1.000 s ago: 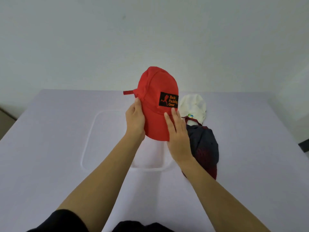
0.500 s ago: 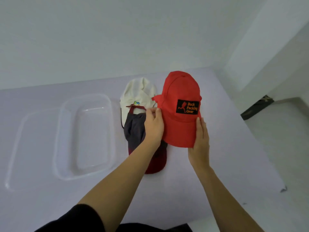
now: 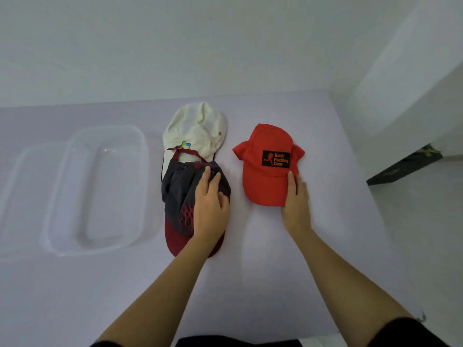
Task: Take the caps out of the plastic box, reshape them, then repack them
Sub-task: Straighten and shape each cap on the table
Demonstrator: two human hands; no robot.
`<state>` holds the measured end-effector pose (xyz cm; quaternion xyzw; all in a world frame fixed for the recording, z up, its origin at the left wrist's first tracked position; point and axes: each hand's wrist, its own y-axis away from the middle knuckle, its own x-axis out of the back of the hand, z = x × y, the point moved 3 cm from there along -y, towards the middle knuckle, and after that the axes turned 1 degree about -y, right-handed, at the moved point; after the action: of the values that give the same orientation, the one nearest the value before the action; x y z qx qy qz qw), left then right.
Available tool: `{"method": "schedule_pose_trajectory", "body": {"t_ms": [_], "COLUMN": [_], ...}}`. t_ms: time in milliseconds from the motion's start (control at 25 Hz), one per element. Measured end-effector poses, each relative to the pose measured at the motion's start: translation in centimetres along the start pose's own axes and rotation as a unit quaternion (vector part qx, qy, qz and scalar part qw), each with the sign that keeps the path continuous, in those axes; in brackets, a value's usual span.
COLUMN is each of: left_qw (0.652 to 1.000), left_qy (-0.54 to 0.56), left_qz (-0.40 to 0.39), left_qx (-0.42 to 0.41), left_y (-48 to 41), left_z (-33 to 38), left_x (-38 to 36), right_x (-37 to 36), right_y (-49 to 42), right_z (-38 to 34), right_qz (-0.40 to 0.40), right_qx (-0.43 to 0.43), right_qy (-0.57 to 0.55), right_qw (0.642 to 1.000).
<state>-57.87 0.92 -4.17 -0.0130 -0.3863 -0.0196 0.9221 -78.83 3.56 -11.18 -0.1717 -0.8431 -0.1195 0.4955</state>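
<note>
The left hand (image 3: 210, 209) lies flat, fingers fairly straight, on the dark cap (image 3: 180, 186); well apart from it, the right hand (image 3: 297, 206) rests straight fingers on the brim edge of the red cap (image 3: 268, 181), thumb hidden, so a pinch cannot be told. Reshaping likely goes best by smoothing creases from crown to brim. The white cap (image 3: 198, 131) touches the dark one; the clear box (image 3: 144, 159), left, holds nothing

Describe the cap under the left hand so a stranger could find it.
On the table, just right of the clear plastic box, two caps overlap. Take the nearer one. Only this dark grey cap has a maroon brim.
</note>
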Motion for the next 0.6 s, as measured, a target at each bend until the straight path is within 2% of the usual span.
{"method": "schedule_pose_trajectory", "body": {"t_ms": [80, 160, 200, 280, 360, 480, 600], "left_qw": [0.996, 0.988, 0.985, 0.984, 0.987, 0.990, 0.992], "left_qy": [-0.083, -0.139, -0.150, -0.144, -0.113, -0.039, -0.031], "left_qz": [0.018, -0.002, -0.024, -0.065, -0.078, -0.053, -0.028], "left_qx": [0.032, 0.072, 0.083, 0.084, 0.090, 0.125, 0.117], "left_y": [1.0, 1.6, 1.7, 1.9, 1.6, 1.1, 1.2], "left_z": [-2.3, -4.4, -5.1, -6.1, -6.5, -6.2, -5.4], "left_x": [0.7, 1.0, 1.1, 0.9, 0.9, 1.9, 3.1], "right_x": [-0.9, -1.3, -1.3, -1.0, -1.3, -3.0, -4.9], "right_y": [-1.6, -2.6, -2.6, -1.1, 2.2, 8.3, 11.7], "right_z": [-0.4, -1.1, -1.7, -3.5, -5.8, -8.7, -9.7], "right_qz": [-0.061, -0.118, -0.122, -0.090, -0.089, -0.185, -0.268], "right_qx": [0.024, 0.055, 0.058, 0.066, 0.113, 0.162, 0.111], "right_qy": [0.027, 0.052, 0.064, 0.052, -0.025, -0.104, -0.145], "right_qw": [0.997, 0.990, 0.989, 0.992, 0.989, 0.964, 0.946]}}
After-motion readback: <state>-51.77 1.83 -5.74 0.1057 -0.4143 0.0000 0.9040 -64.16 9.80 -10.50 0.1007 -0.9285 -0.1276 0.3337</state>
